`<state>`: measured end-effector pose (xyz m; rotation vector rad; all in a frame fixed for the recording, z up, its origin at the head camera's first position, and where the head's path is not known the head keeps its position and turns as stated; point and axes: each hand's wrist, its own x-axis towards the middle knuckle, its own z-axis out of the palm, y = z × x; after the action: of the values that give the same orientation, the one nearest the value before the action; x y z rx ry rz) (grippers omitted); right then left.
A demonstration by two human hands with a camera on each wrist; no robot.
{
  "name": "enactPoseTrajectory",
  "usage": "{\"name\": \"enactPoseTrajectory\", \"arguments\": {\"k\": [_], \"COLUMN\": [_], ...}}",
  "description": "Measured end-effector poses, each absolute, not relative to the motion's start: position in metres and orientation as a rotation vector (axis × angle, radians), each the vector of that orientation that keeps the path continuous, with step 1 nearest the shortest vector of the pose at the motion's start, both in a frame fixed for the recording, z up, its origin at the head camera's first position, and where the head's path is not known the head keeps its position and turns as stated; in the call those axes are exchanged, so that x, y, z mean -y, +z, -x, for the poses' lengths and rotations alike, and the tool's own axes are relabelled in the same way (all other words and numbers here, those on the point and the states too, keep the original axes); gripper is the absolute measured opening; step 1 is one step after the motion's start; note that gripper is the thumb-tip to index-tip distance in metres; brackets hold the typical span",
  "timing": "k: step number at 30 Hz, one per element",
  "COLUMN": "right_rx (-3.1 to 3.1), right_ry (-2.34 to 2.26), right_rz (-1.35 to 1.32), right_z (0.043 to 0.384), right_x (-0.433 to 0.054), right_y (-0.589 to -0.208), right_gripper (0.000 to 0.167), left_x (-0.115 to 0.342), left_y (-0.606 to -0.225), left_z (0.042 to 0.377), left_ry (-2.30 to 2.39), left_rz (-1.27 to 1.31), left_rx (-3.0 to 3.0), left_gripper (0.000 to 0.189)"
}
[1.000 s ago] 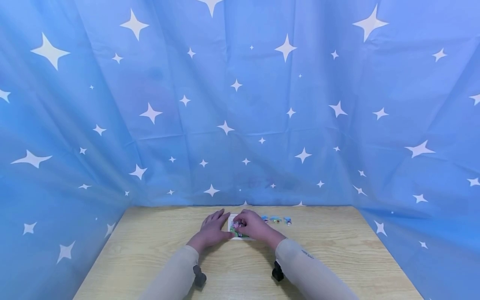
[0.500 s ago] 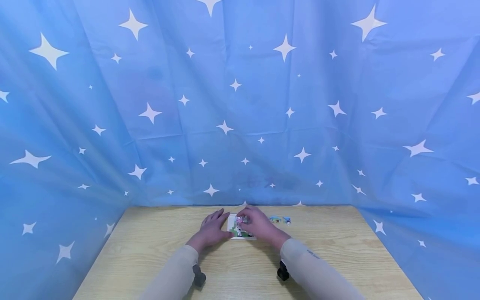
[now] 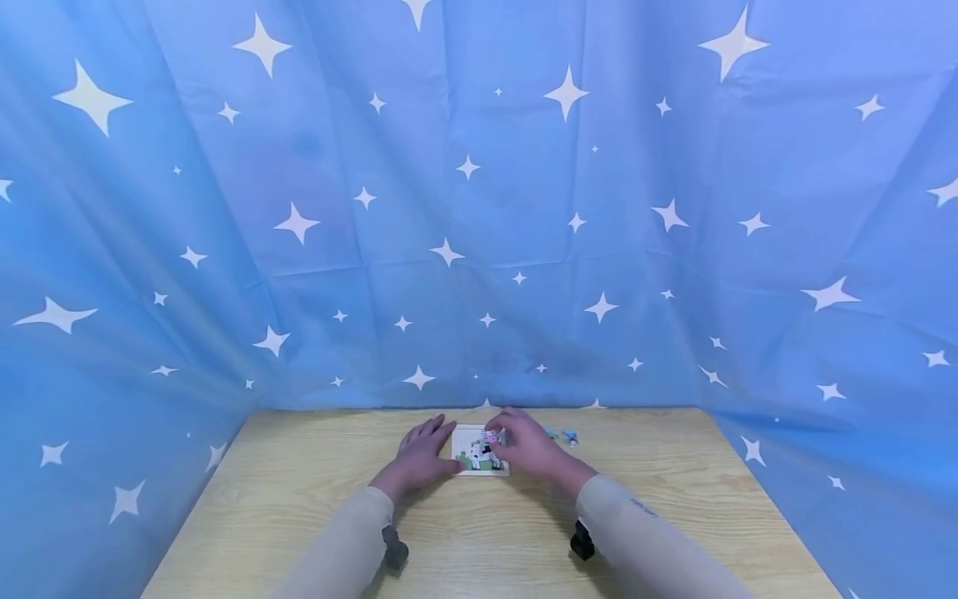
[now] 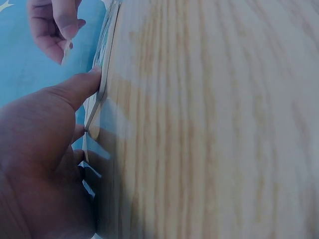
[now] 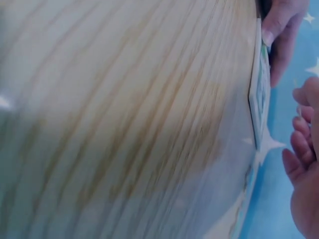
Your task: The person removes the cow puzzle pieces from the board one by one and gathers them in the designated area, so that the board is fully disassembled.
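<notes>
A small framed jigsaw board with a cow picture lies flat near the table's back edge. My left hand rests at its left side, the thumb on the lower left corner and the fingers stretched out toward the upper left. In the left wrist view that thumb presses on the board's rim. Over the right part of the board is my right hand, which pinches a small, thin jigsaw piece between thumb and fingers, above the board. The right hand hides the board's upper right part.
To the right of the right hand, loose jigsaw pieces lie on the wooden table, some partly hidden by that hand. A blue curtain with white stars hangs right behind the table and along both sides.
My right hand has moved right across the board, uncovering more of the cow picture and covering some loose pieces. The left hand stays in place at the board's left side.
</notes>
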<state>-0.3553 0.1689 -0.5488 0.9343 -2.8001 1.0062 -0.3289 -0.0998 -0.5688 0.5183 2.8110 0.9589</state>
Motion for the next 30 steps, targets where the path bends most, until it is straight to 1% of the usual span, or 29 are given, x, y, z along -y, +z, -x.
{"name": "enactPoseTrajectory", "arguments": {"k": [7, 14, 24, 30], "right_rx": [2.824, 2.815, 2.827, 2.838], "right_ry": [0.972, 0.986, 1.093, 1.144], "right_rz": [-0.923, -0.931, -0.843, -0.803], "right_z": [0.352, 0.347, 0.345, 0.345], "right_x": [-0.186, -0.202, -0.224, -0.235], "right_y": [-0.543, -0.537, -0.540, -0.540], "right_gripper": [0.028, 0.029, 0.027, 0.028], "left_x": [0.100, 0.105, 0.106, 0.104], "left_y": [-0.574, -0.597, -0.598, -0.600], "left_z": [0.331, 0.344, 0.344, 0.345], "left_ry": [0.975, 1.012, 1.012, 1.007], "left_rz": [-0.534, -0.607, -0.610, -0.562], "left_rx": [-2.807, -2.831, -2.843, -2.825], "left_gripper": [0.086, 0.091, 0.091, 0.093]}}
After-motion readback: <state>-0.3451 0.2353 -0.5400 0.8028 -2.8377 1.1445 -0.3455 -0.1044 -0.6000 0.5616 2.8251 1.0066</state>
